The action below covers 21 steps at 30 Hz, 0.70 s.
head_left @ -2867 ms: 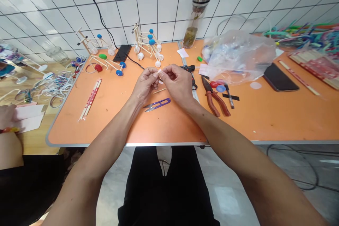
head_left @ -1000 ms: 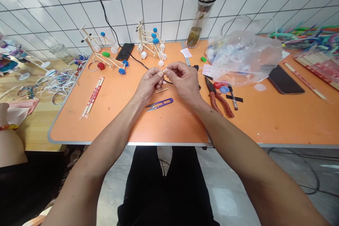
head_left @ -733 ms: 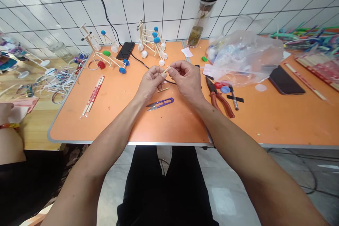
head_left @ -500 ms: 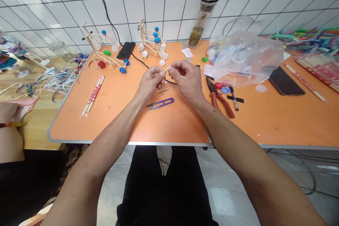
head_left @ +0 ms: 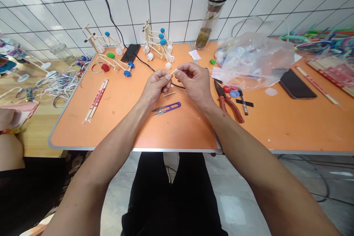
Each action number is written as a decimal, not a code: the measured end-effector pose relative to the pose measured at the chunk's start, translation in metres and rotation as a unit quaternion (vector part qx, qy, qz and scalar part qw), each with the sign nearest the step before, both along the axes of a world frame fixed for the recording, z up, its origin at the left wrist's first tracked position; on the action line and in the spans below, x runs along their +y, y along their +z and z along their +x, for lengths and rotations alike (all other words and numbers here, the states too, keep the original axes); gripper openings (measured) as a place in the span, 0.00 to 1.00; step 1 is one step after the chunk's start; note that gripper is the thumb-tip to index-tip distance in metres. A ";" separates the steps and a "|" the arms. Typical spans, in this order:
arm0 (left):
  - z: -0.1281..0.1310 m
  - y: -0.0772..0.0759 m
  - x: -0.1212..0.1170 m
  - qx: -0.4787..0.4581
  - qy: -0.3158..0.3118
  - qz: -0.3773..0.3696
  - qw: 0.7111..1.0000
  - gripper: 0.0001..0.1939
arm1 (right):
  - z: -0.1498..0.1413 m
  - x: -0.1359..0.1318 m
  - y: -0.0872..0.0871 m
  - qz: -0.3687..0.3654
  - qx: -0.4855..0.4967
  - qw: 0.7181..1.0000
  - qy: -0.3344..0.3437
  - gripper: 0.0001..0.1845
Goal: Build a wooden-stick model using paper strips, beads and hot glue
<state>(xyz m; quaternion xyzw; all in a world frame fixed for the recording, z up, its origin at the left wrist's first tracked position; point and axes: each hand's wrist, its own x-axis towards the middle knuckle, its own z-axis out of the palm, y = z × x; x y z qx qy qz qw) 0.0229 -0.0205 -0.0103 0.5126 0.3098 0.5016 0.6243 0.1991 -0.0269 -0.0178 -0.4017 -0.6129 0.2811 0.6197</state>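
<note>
Between my two hands, above the orange table (head_left: pixel 171 132), is a short pale wooden stick (head_left: pixel 173 73). My left hand (head_left: pixel 157 85) pinches one end of it between thumb and fingertips. The other end is in the closed fingers of my right hand (head_left: pixel 193 82), which hide that end; something whitish shows there, too small to make out. Just under the hands lies a second short stick (head_left: pixel 169 94). Nearer to me are purple thread snips (head_left: pixel 167 108), lying with their blades to the left. Red-handled pliers (head_left: pixel 227 100) rest to the right of my right wrist.
Stick models with coloured caps (head_left: pixel 110 56) stand at the back left, beside a phone (head_left: pixel 131 53). Packaged chopsticks (head_left: pixel 96 100) lie left. A tea bottle (head_left: pixel 210 18), a plastic bag (head_left: pixel 256 61) and another phone (head_left: pixel 297 84) are right. Another person's arm (head_left: pixel 9 143) rests at far left.
Both hands keep the same pinch on the short stick, with hardly any movement. The whole view has shifted very slightly.
</note>
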 end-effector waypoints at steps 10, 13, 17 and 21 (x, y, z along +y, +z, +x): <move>0.001 0.004 -0.001 0.019 0.003 0.002 1.000 0.24 | 0.001 0.000 0.001 -0.008 0.001 1.000 -0.001 0.25; 0.001 0.003 0.000 0.020 0.002 0.009 1.000 0.24 | 0.001 0.000 0.002 -0.003 0.005 1.000 0.005 0.25; 0.001 0.001 0.001 0.019 0.002 0.028 0.999 0.25 | 0.002 -0.001 0.003 -0.011 0.000 1.000 0.005 0.27; 0.001 0.002 0.000 0.026 0.007 0.035 0.999 0.24 | 0.002 -0.002 0.005 -0.021 -0.002 1.000 -0.001 0.28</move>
